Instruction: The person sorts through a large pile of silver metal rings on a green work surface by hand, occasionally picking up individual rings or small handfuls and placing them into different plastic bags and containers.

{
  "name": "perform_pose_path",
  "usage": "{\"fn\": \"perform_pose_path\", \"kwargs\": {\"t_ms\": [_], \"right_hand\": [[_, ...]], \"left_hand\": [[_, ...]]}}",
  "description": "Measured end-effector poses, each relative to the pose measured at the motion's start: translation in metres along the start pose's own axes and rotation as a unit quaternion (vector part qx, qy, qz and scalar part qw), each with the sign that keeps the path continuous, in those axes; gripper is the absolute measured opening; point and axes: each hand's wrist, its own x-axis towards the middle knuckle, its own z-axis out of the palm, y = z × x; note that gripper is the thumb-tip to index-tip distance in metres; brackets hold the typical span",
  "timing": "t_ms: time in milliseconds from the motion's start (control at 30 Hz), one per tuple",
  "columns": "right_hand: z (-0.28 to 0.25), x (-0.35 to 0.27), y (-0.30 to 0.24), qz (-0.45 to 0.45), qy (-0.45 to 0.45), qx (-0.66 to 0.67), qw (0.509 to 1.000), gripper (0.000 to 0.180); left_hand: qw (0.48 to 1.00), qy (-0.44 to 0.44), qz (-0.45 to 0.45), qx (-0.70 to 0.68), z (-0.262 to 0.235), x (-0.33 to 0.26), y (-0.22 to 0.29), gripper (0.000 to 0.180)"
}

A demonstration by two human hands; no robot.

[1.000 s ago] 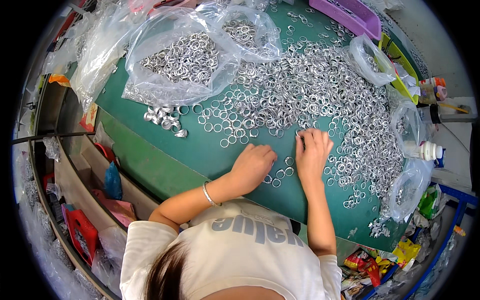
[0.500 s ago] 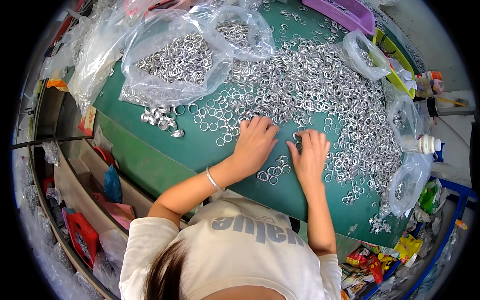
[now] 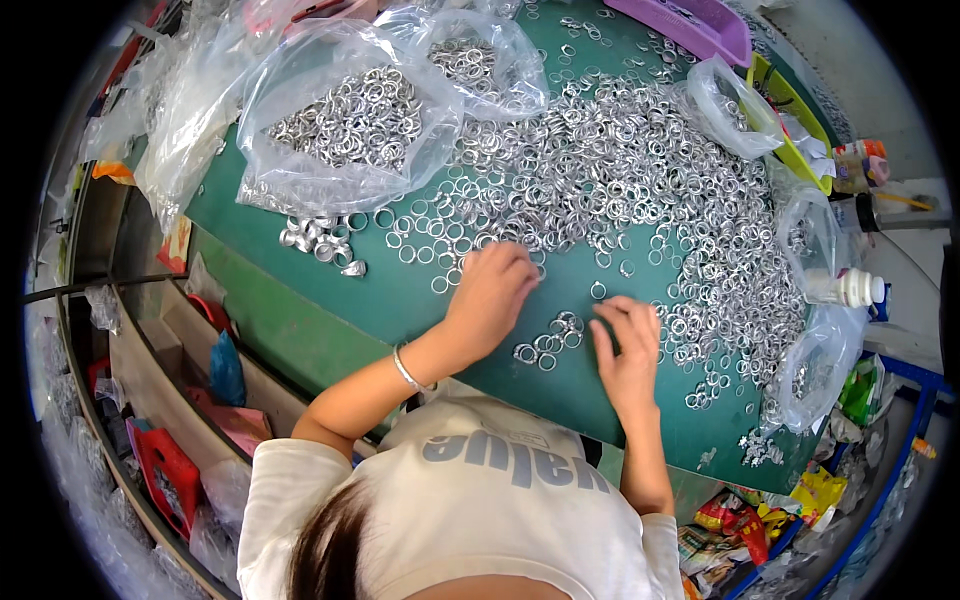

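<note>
Silver metal rings [image 3: 640, 150] lie in a wide heap over the green table [image 3: 390, 290]. My left hand [image 3: 492, 298] is at the heap's near edge, slightly blurred, its fingers bent down over the rings; nothing shows held in it. One ring touches or sits right beside its fingertips. My right hand [image 3: 630, 345] hovers low over the table, thumb apart from the curved fingers, and looks unfilled. A single ring [image 3: 598, 290] lies just beyond its fingertips. Between my hands sits a small group of rings [image 3: 548, 343]. A bangle [image 3: 407, 368] circles my left wrist.
Clear plastic bags of rings [image 3: 350, 120] stand at the far left, with wider bands [image 3: 318, 238] in front. A purple basket [image 3: 690, 30], a yellow-green basket [image 3: 800, 130] and a white bottle [image 3: 850, 288] are to the right. Shelving [image 3: 180, 360] borders the left side.
My left hand has pulled slightly back and left. My right hand has moved back toward me, and a single ring now shows uncovered beyond its fingers.
</note>
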Motion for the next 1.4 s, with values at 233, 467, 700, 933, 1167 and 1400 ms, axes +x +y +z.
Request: {"fn": "perform_pose_path", "kwargs": {"t_ms": [233,467,700,933,1167,1400], "right_hand": [[0.013,-0.004,-0.007,0.035,-0.085,0.052,0.994,0.02],[0.014,0.022,0.006,0.057,0.017,0.057,0.997,0.02],[0.017,0.009,0.024,0.048,0.008,-0.088,0.995,0.022],[0.021,0.032,0.011,0.034,0.035,0.024,0.999,0.025],[0.018,0.029,0.012,0.026,-0.015,0.053,0.998,0.026],[0.03,0.064,-0.006,-0.051,-0.002,0.002,0.999,0.038]], "left_hand": [[1.0,0.002,-0.005,-0.022,-0.002,-0.007,0.001,0.017],[0.994,-0.081,0.045,-0.066,0.004,-0.024,0.017,0.017],[0.977,-0.032,-0.065,-0.199,-0.004,-0.022,0.014,0.013],[0.855,-0.153,-0.306,-0.39,-0.004,-0.023,0.012,0.012],[0.821,-0.015,-0.299,-0.486,-0.009,-0.024,-0.001,0.01],[0.991,0.112,-0.064,0.034,-0.03,0.007,-0.028,0.034]]}}
